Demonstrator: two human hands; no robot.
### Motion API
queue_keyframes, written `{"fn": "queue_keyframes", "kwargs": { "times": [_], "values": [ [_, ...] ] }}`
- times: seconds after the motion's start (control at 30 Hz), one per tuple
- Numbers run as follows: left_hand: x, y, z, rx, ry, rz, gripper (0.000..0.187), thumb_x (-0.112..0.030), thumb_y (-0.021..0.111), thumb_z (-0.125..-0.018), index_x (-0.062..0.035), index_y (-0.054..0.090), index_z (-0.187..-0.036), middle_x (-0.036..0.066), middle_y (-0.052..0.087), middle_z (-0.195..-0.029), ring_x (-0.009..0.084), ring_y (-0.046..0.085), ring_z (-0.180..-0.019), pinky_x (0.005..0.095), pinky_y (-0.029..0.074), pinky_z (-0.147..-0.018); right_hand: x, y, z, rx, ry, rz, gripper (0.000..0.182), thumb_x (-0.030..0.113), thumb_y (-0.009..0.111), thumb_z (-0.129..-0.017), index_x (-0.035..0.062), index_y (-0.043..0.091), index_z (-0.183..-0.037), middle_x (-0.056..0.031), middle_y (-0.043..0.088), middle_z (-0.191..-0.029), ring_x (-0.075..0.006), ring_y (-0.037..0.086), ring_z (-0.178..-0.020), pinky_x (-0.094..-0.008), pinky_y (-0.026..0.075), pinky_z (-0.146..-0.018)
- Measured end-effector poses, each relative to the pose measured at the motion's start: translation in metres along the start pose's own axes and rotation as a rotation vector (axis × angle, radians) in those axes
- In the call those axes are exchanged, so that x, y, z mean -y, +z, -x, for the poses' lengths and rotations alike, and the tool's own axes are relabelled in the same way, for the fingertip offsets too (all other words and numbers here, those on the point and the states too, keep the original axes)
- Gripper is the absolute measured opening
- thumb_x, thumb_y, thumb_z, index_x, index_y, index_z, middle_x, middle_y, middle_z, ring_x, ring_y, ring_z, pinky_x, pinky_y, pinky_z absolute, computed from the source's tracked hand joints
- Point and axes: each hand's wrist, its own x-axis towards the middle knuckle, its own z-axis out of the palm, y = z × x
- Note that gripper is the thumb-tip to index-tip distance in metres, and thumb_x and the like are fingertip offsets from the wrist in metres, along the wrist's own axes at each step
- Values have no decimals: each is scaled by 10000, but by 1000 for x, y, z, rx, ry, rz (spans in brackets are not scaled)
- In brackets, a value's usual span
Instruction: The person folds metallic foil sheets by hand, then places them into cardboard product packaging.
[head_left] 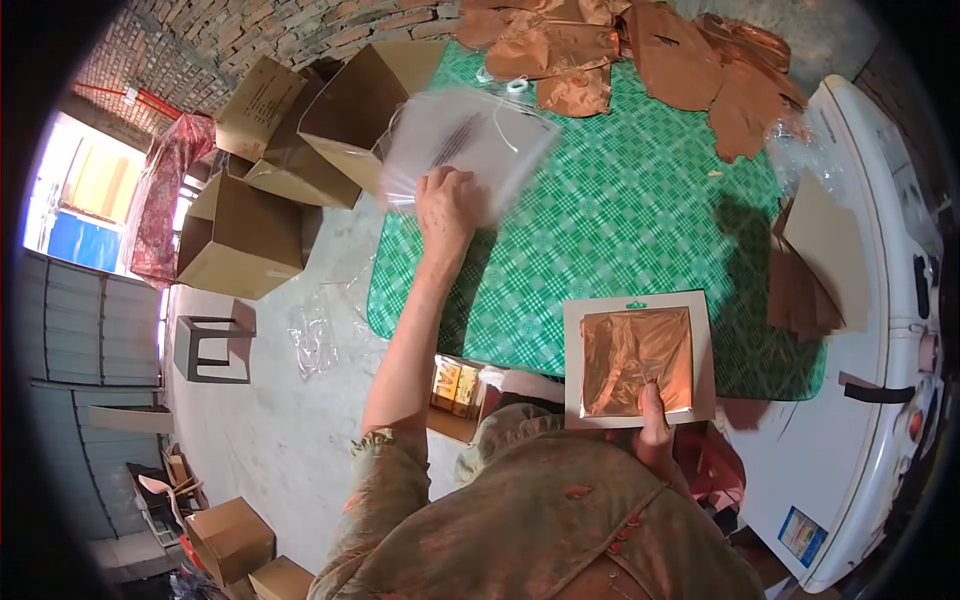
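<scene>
My left hand is stretched out to the table's far left, its fingers curled onto a clear plastic bag, seemingly part of a stack. The bag is blurred by motion and has some dark print. Close to my body, my right hand grips a pale backing card by its lower edge, thumb on the front. A folded, shiny copper-coloured packet lies flat against this card, which has a hanging hole at the top. The other fingers of that hand are hidden behind the card.
A green checked cloth covers the table. Copper-coloured pieces lie along its far edge, with loose cards at the right. Open cardboard boxes stand to the left. A white machine or appliance borders the right side.
</scene>
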Motion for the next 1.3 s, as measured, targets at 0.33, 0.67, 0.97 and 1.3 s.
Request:
{"fn": "queue_keyframes", "kwargs": {
  "times": [0.33, 0.67, 0.97, 1.3],
  "values": [
    [9, 8, -4, -123, -123, 196, 141, -171, 831, -856, -64, 819, -948, 137, 714, -1040, 345, 637, -1028, 448, 511, -925, 10, -2, -1, 71, -136, 300, 512, 54, 680, -989, -158, 512, -1424, -321, 633, -1337, -397, 671, -1187, -418, 564, -989],
    [-86, -33, 43, 137, 195, 228, 149, -171, 837, -880, -60, 806, -973, 77, 697, -992, 305, 598, -969, 420, 487, -886, 43, 0, 0, -24, 33, -227, 479, 335, 482, -1132, -28, 514, -1443, -204, 709, -1128, -250, 713, -830, -362, 591, -697],
    [-125, -18, 99, 252, 185, 464, 135, -135, 856, -835, -60, 795, -929, 71, 670, -953, 294, 595, -930, 418, 456, -854, 87, 1, 7, 3, -39, -10, 485, 357, 370, -1164, -45, 484, -1411, -172, 696, -1122, -227, 715, -817, -318, 560, -624],
    [-132, -30, 105, 350, 250, 517, 166, -135, 849, -838, -85, 800, -989, 60, 689, -998, 285, 601, -960, 422, 464, -878, 86, 5, -5, 58, 55, -436, 566, 502, 386, -1144, 24, 536, -1408, -158, 732, -1119, -279, 706, -801, -375, 522, -624]
  ]
}}
